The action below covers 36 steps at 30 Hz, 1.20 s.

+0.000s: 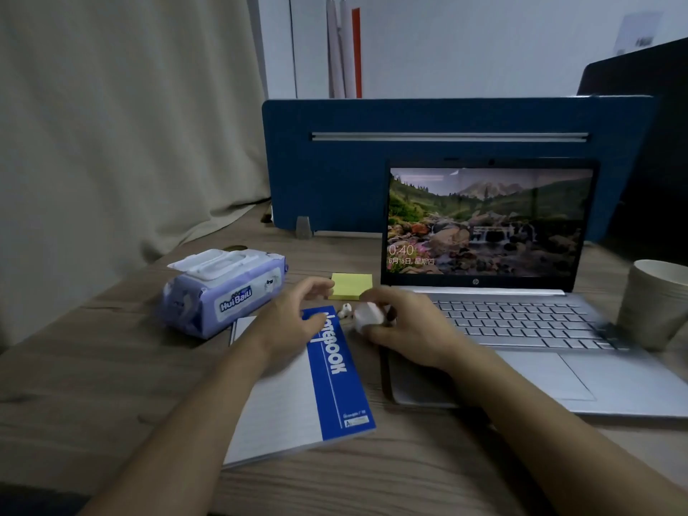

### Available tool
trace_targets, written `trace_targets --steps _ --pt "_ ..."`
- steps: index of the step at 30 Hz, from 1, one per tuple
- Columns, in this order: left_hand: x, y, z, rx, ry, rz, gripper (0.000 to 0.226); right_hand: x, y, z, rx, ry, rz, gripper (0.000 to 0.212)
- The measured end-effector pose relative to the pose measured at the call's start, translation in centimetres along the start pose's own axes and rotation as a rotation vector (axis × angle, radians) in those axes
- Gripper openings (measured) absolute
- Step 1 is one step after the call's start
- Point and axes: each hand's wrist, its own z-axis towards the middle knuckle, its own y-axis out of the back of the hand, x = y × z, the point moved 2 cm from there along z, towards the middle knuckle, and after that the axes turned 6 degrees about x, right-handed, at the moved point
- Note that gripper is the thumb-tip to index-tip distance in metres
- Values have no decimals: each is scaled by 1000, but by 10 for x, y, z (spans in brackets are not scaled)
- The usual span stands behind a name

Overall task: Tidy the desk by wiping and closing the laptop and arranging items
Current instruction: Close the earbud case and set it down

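A silver laptop (521, 329) stands open on the wooden desk (93, 385), its screen lit with a landscape picture. My right hand (405, 325) is shut on a small white earbud case (366, 315) just left of the keyboard. One loose white earbud (344, 310) lies on the desk beside the case. My left hand (294, 314) hovers over the top of a blue and white notebook (298, 396), fingers spread, holding nothing. Behind the hands lies a yellow sticky-note pad (352, 285). A purple pack of wet wipes (223, 292) lies to the left with its lid flipped up.
A paper cup (655, 303) stands at the laptop's right edge. A blue desk divider (335, 162) runs along the back of the desk. A beige curtain (111, 124) hangs on the left and a dark chair back (640, 143) shows at the far right.
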Motion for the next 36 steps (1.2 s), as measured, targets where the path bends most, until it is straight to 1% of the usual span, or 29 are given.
trace_targets --steps 3,5,9,12,16,21,24,27,29,31,32,34,36 --pt "-4 5 -1 -68 -77 7 43 -5 7 2 -34 -115 224 42" --pt "-10 4 -3 -55 -104 22 43 -6 7 1 -31 -161 378 38" --pt "-22 -2 -4 -10 -161 55 50 -2 5 0 -31 -179 619 27" --pt "-28 -4 -3 -9 -205 67 55 -3 3 1 7 -215 787 33" --pt "-32 -8 -4 -18 -253 92 51 2 0 -1 67 -240 1037 38" --pt "-34 -8 -6 -26 -241 87 47 5 0 -2 110 -256 1121 45" --pt "-37 -8 -7 4 -235 62 46 4 2 -4 148 -248 1103 40" --pt "-38 -7 -10 39 -212 -16 42 3 7 -7 170 -228 1059 34" --pt "-35 -6 -13 72 -188 -73 41 2 10 -9 141 -229 1016 35" --pt "-32 -7 -15 110 -153 -119 42 1 12 -10 75 -228 1009 36" --pt "-32 -7 -15 127 -138 -144 43 -1 12 -10 37 -225 1013 33" --pt "-32 -9 -16 147 -123 -199 43 -6 12 -9 -27 -233 1047 25" --pt "-30 -8 -17 139 -104 -281 43 -13 13 -9 -50 -276 1127 23"
